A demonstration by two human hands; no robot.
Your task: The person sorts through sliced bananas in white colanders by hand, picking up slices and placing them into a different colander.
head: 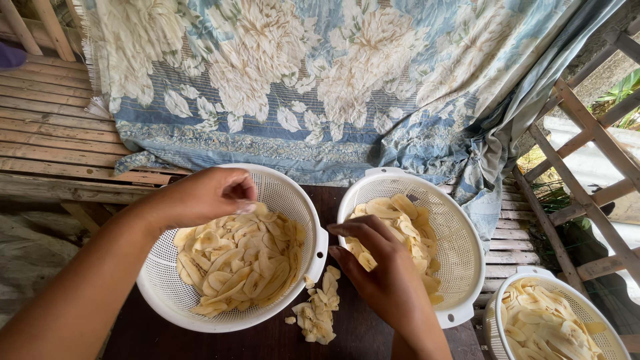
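A person's left hand [207,195] pinches thin, pale slices [237,260] above the left colander [293,193], while the right hand [373,257], fingers curled, picks slices in the colander to its right [460,220]; they look light, brittle, best taken by the edges.

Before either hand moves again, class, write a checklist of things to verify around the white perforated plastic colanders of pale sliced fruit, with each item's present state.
1. Left hand over the left white perforated colander: ok.
2. Right hand reaching into the middle white colander: ok.
3. All pale slices inside colanders: not ok; a loose slice pile lies on the dark wooden table.
4. Left fingers gripping a slice: cannot tell.
5. Third colander fully in view: not ok.
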